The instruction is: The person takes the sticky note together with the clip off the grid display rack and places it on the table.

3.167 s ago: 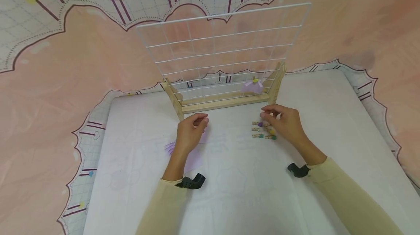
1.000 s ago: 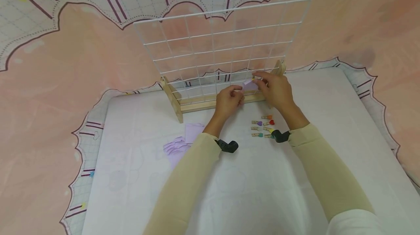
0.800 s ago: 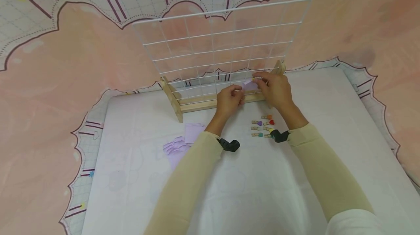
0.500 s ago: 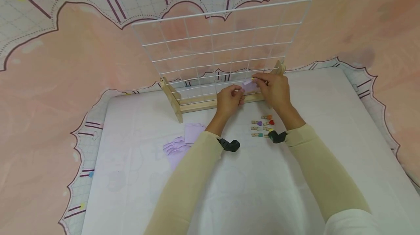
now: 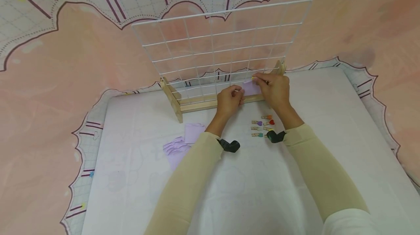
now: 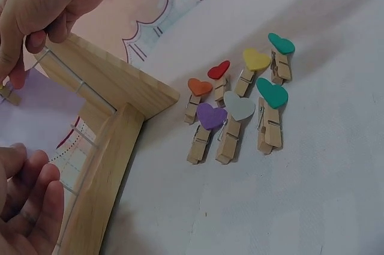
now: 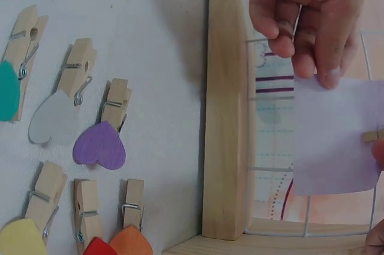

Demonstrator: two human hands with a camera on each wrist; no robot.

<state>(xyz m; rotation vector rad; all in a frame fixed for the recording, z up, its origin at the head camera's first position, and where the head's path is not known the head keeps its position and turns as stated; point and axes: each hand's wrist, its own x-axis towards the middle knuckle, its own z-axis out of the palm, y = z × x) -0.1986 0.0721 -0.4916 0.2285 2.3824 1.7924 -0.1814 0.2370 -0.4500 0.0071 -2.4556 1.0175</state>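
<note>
A light purple square sheet of paper (image 7: 336,138) hangs against the lower right of a white wire grid (image 5: 221,12). My left hand (image 5: 229,100) pinches the sheet's left edge between thumb and fingers. At its top edge, my right hand (image 5: 275,87) pinches a small wooden clothespin (image 7: 372,137), mostly hidden by the fingers; a bit of yellow shows there in the head view. The grid stands upright in a wooden base (image 5: 203,106). Both hands lie in front of it, the left one lower.
Several wooden clothespins with coloured hearts, among them a purple one (image 6: 212,116), lie on the white table (image 5: 249,191) in front of the base's right end. More purple sheets (image 5: 194,133) lie at left, partly behind the left sleeve.
Both hands have come forward from above the table to the hanging sheet. Since half a second ago, the right hand has shifted slightly and more of the sheet shows, flatter than before.
</note>
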